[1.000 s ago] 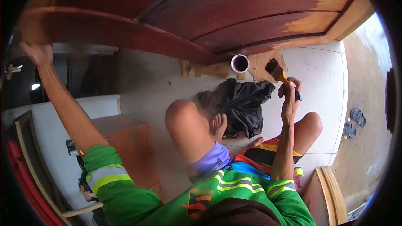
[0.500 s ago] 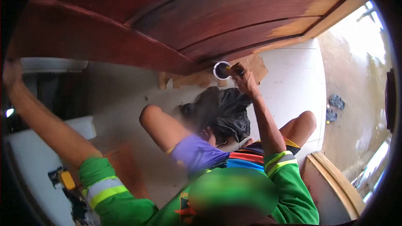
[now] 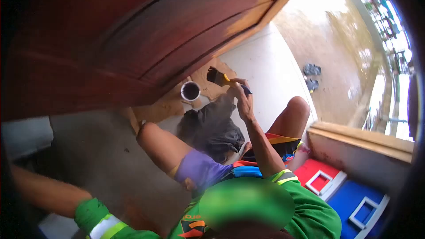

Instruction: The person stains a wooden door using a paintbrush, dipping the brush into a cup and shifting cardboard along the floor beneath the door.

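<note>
My right hand (image 3: 242, 98) is closed round the handle of a paintbrush (image 3: 218, 77) with dark bristles and a yellow band. The bristles point to the upper left, apart from the door. Left of and below the brush stands a white-rimmed cup of dark liquid (image 3: 191, 91). Above it slopes a wooden door (image 3: 177, 40), dark reddish brown over most of its panels and pale along the lower right edge. My left forearm (image 3: 48, 190) reaches out at the far left, and its hand is lost in the dark edge of the picture.
Brown cardboard (image 3: 166, 104) lies under the cup. A crumpled black cloth or bag (image 3: 212, 128) sits between my legs. Grey sandals (image 3: 312, 69) rest outside on wet ground. A wooden ledge (image 3: 363, 140) and red (image 3: 316, 168) and blue panels (image 3: 354, 194) are at the right.
The brush has come up out of the cup and now shows whole in my right hand. The view has turned rightward, and my left hand has left the picture.
</note>
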Tool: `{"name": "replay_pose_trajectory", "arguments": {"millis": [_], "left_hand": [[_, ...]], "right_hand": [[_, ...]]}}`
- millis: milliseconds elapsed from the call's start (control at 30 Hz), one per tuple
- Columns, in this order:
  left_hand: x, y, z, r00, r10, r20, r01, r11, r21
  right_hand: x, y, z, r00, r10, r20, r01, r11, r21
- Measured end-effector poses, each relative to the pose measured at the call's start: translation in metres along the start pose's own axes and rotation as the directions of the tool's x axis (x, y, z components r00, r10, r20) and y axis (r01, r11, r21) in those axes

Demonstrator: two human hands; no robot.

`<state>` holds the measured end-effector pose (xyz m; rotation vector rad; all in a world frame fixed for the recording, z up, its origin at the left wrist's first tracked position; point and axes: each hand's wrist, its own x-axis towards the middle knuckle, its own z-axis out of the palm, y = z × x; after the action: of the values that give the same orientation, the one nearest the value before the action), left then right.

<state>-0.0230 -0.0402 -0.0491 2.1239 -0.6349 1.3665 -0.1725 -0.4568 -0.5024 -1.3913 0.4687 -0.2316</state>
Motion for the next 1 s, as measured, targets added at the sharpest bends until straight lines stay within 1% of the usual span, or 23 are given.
{"name": "replay_pose_trajectory", "arguments": {"millis": [33,67,133,167,200,233,267,300,333,367,400,433,500,567,600,700,733,767,800,833,867,967,1000], "left_hand": [[-0.017,0.004,0.005,0.999,0.032,-0.040,-0.033,0.999,-0.013],[-0.036,0.010,0.012,0.996,0.055,-0.064,-0.057,0.998,-0.036],[-0.091,0.029,0.038,0.997,0.059,-0.048,-0.065,0.989,-0.135],[-0.127,0.043,0.060,0.998,0.029,0.057,-0.015,0.972,-0.233],[-0.167,0.061,0.084,0.967,-0.016,0.256,0.103,0.938,-0.330],[-0.207,0.083,0.113,0.861,-0.047,0.506,0.273,0.882,-0.383],[-0.249,0.108,0.144,0.674,-0.068,0.736,0.461,0.817,-0.347],[-0.289,0.133,0.176,0.457,-0.059,0.887,0.601,0.756,-0.259],[-0.330,0.150,0.207,0.258,-0.043,0.965,0.708,0.689,-0.158],[-0.361,0.165,0.235,0.113,-0.030,0.993,0.778,0.624,-0.070],[-0.384,0.175,0.256,0.021,-0.020,1.000,0.832,0.555,-0.006],[-0.391,0.186,0.272,-0.070,-0.057,0.996,0.930,0.356,0.085],[-0.403,0.186,0.304,-0.194,0.091,0.977,0.952,0.256,0.166],[-0.398,0.203,0.325,-0.102,0.106,0.989,0.984,0.160,0.084],[-0.414,0.199,0.335,-0.128,0.105,0.986,0.974,0.201,0.105],[-0.409,0.204,0.353,-0.171,0.090,0.981,0.900,0.420,0.119],[-0.406,0.210,0.356,-0.049,0.032,0.998,0.858,0.513,0.025],[-0.395,0.211,0.354,-0.079,0.021,0.997,0.834,0.550,0.055],[-0.379,0.212,0.349,-0.109,0.006,0.994,0.807,0.585,0.085],[-0.370,0.213,0.344,-0.133,-0.011,0.991,0.778,0.618,0.111],[-0.370,0.213,0.337,-0.102,-0.003,0.995,0.773,0.629,0.081],[-0.373,0.209,0.315,-0.113,-0.060,0.992,0.776,0.618,0.125],[-0.371,0.206,0.310,-0.148,-0.082,0.986,0.773,0.612,0.167]], "right_hand": [[-0.004,0.001,-0.003,1.000,0.000,-0.019,0.000,1.000,-0.006],[-0.003,0.010,-0.007,0.998,-0.057,-0.016,0.059,0.995,0.085],[-0.010,0.008,-0.003,0.996,-0.041,-0.085,0.048,0.996,0.081],[-0.010,0.003,0.001,0.992,-0.041,-0.117,0.051,0.995,0.082],[-0.013,-0.005,0.006,0.985,0.005,-0.172,0.002,0.999,0.041],[-0.014,-0.002,0.006,0.984,-0.041,-0.174,0.038,0.999,-0.018],[-0.014,0.001,0.012,0.974,-0.109,-0.201,0.099,0.993,-0.056],[-0.016,-0.001,0.014,0.962,-0.174,-0.212,0.158,0.983,-0.091],[-0.020,-0.005,0.019,0.953,-0.231,-0.197,0.190,0.960,-0.208],[-0.017,-0.009,0.021,0.939,-0.302,-0.165,0.240,0.918,-0.316],[-0.017,-0.003,0.022,0.917,-0.376,-0.131,0.314,0.885,-0.344],[-0.017,0.008,0.025,0.923,-0.338,-0.187,0.274,0.914,-0.298],[-0.013,0.014,0.014,0.889,-0.404,-0.216,0.268,0.841,-0.470],[-0.011,0.024,0.000,0.902,-0.393,-0.176,0.239,0.796,-0.556],[-0.011,0.031,-0.007,0.911,-0.383,-0.151,0.225,0.770,-0.597],[0.000,0.078,-0.038,0.951,-0.310,-0.016,0.230,0.738,-0.635],[0.000,0.087,-0.061,0.971,-0.236,-0.028,0.149,0.694,-0.705],[0.012,0.111,-0.085,0.967,-0.226,-0.114,0.065,0.660,-0.749],[0.033,0.138,-0.108,0.961,-0.101,-0.258,-0.148,0.601,-0.785],[0.059,0.156,-0.131,0.948,-0.139,-0.285,-0.170,0.536,-0.827],[0.086,0.171,-0.151,0.934,-0.178,-0.310,-0.196,0.469,-0.861],[0.154,0.202,-0.186,0.952,-0.227,-0.208,-0.152,0.239,-0.959],[0.171,0.201,-0.192,0.959,-0.225,-0.171,-0.135,0.164,-0.977]]}}
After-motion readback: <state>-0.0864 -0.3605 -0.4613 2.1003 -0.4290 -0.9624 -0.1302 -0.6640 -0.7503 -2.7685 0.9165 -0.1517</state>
